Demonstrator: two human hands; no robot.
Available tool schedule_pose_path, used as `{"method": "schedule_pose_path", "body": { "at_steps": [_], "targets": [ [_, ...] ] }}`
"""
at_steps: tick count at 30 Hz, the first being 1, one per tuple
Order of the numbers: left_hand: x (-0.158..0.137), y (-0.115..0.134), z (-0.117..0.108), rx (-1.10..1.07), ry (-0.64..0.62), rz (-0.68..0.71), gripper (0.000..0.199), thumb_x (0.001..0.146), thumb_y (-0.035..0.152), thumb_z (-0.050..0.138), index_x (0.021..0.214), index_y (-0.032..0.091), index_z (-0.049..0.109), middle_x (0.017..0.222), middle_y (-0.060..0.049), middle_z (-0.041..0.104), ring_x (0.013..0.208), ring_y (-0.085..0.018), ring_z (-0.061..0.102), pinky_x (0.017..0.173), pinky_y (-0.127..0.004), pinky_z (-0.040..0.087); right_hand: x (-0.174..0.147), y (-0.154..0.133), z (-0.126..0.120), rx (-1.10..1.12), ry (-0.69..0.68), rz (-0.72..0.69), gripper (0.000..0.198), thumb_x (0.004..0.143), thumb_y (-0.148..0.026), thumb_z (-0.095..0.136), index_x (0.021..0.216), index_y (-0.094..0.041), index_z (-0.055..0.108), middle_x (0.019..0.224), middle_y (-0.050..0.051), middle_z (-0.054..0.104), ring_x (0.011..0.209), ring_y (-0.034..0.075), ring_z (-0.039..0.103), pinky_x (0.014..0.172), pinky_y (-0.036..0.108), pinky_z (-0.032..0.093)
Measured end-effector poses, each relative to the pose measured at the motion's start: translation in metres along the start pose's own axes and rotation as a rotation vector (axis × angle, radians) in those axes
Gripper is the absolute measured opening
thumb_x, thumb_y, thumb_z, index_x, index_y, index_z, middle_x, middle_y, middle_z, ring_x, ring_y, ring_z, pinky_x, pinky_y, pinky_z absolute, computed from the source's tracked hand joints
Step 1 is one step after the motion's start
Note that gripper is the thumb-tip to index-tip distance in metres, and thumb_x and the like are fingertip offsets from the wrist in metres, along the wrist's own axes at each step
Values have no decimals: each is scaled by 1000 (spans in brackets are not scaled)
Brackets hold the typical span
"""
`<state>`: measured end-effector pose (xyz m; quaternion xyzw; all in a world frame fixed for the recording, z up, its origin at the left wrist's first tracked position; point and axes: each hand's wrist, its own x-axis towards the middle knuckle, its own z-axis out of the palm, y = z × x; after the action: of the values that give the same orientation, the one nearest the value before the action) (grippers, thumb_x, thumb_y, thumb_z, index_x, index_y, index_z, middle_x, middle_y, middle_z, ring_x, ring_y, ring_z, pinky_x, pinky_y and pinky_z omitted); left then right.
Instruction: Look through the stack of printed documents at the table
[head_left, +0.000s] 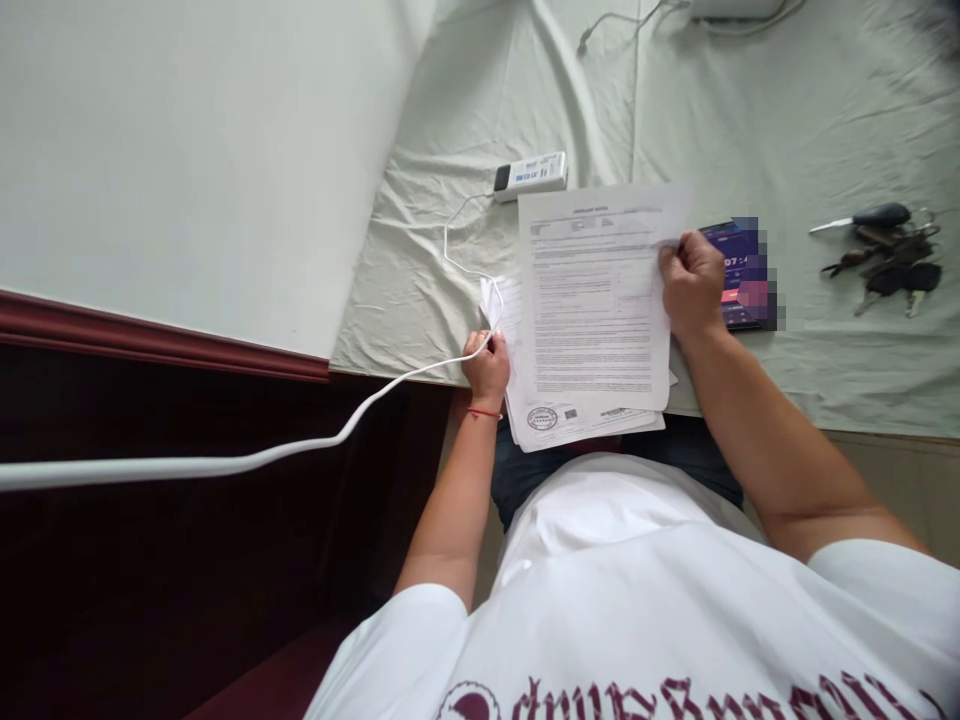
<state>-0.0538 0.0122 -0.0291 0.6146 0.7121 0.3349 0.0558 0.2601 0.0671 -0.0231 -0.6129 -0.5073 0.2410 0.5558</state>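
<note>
A printed sheet of paper (592, 300) is held up in front of me, with my right hand (694, 280) pinching its right edge near the top. Beneath it lie more sheets (555, 425), the lowest strip showing an oval stamp and a small square code. My left hand (487, 365), with a red string on the wrist, is closed on the left edge of those lower papers. Its fingertips are partly hidden. A white cable (420, 372) passes over the left hand's fingers. Just right of my right hand lies a phone (739, 275) with a lit screen.
Behind the papers, a white power bank (531, 176) is joined to the cable. Keys (896, 255) and a small screwdriver (870, 217) lie at the right on the green cloth (825, 380). At the back are a white device (735, 8) and a thin cord (615, 20). A wall (187, 150) stands left.
</note>
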Motion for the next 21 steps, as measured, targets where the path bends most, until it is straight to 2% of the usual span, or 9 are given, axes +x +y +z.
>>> {"method": "schedule_pose_path", "body": {
  "at_steps": [3, 6, 10, 16, 21],
  "targets": [
    [0, 0, -1, -9, 4, -3, 36, 95, 21, 58, 64, 26, 42, 72, -2, 54, 77, -20, 56, 82, -33, 47, 0, -8, 0, 162, -1, 88, 38, 89, -66, 52, 79, -29, 49, 83, 6, 65, 85, 26, 60, 72, 41, 47],
    [0, 0, -2, -3, -5, 0, 37, 96, 22, 57, 64, 26, 40, 71, -2, 53, 76, -20, 55, 82, -33, 47, 1, -19, -3, 362, -20, 213, 34, 75, -62, 60, 81, -30, 49, 91, 6, 70, 91, 25, 59, 79, 41, 48],
    [-1, 1, -2, 3, -6, -1, 37, 96, 22, 56, 63, 26, 39, 70, -1, 51, 75, -20, 54, 80, -33, 46, 2, -31, -9, 538, -123, 330, 36, 61, -55, 64, 87, -31, 56, 93, 5, 73, 95, 25, 62, 81, 43, 48],
    [-1, 1, -1, 11, 2, 9, 38, 94, 21, 59, 62, 26, 39, 70, -1, 51, 74, -19, 54, 79, -32, 46, -1, -38, -14, 495, -282, 315, 39, 63, -59, 59, 89, -31, 51, 84, 6, 71, 102, 30, 65, 78, 47, 46],
    [-1, 0, 0, 10, 3, 15, 38, 94, 23, 58, 62, 26, 39, 70, -1, 51, 74, -20, 55, 79, -32, 46, -2, -36, -15, 555, -272, 331, 38, 62, -57, 63, 91, -33, 57, 89, 4, 73, 99, 29, 65, 78, 46, 44]
  ]
}}
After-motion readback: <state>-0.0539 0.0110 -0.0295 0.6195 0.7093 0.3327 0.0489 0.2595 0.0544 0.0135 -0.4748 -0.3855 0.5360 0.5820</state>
